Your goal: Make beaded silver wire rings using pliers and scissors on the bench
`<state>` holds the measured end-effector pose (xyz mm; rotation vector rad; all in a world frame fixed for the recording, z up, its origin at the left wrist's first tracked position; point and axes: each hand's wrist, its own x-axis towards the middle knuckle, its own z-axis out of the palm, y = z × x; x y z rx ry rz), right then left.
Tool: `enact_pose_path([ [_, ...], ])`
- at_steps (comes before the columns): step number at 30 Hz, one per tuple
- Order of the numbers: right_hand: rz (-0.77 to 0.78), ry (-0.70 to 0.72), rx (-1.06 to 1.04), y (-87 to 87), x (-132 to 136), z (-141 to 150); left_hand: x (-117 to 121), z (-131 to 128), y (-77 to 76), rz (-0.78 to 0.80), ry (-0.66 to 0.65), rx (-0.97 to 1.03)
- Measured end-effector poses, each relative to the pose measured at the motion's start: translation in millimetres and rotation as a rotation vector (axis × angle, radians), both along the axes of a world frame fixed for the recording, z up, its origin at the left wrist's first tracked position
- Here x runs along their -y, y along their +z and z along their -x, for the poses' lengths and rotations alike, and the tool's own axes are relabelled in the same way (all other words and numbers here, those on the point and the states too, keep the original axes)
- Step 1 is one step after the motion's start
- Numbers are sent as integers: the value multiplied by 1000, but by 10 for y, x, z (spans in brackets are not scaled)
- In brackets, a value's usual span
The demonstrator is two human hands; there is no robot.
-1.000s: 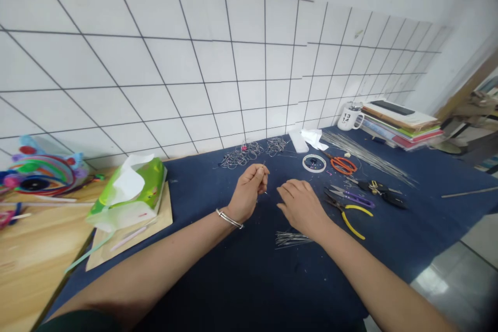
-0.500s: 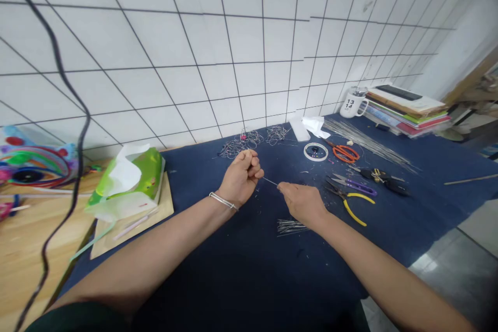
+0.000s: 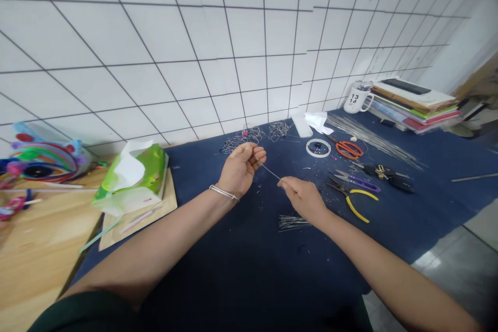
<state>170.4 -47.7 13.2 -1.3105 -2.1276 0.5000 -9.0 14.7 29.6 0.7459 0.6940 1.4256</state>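
Observation:
A thin silvery wire [image 3: 271, 171] stretches slantwise between my two hands above the dark blue cloth. My left hand [image 3: 241, 167], palm turned up and a bangle at the wrist, pinches the wire's upper end between thumb and curled fingers. The lower end is in the closed fingers of my right hand [image 3: 301, 197], seen from the back. Below that hand lies a bundle of short cut wires [image 3: 292, 222]. Tangled wire pieces [image 3: 243, 138] with a few coloured bits lie beyond my left hand. Whatever is inside the fingers is hidden.
To the right lie yellow-handled pliers [image 3: 356, 205], purple snips [image 3: 360, 182], orange scissors [image 3: 349, 149], black cutters [image 3: 392, 179], a white ring dish [image 3: 318, 148] and long wires [image 3: 375, 141]. A mug [image 3: 356, 98] and books [image 3: 414, 104] stand behind. Leftward is a green tissue pack [image 3: 153, 174].
My left fingers have loosened and opened somewhat around the wire, and a longer stretch of it shows between the hands. The camera view has shifted slightly.

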Motion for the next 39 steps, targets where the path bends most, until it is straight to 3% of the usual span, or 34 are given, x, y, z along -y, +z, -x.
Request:
enact_pose_path([
  [11, 172, -41, -267, -36, -135, -97, 72, -23, 56, -12, -133, 31],
  [18, 233, -14, -282, -12, -159, -122, 42, 11, 35, 2, -85, -4],
  [26, 200, 58, -234, 1, -135, -49, -141, 43, -147, 23, 9, -51],
  [39, 262, -25, -299, -65, -199, -108, -69, 14, -174, -12, -184, -57],
])
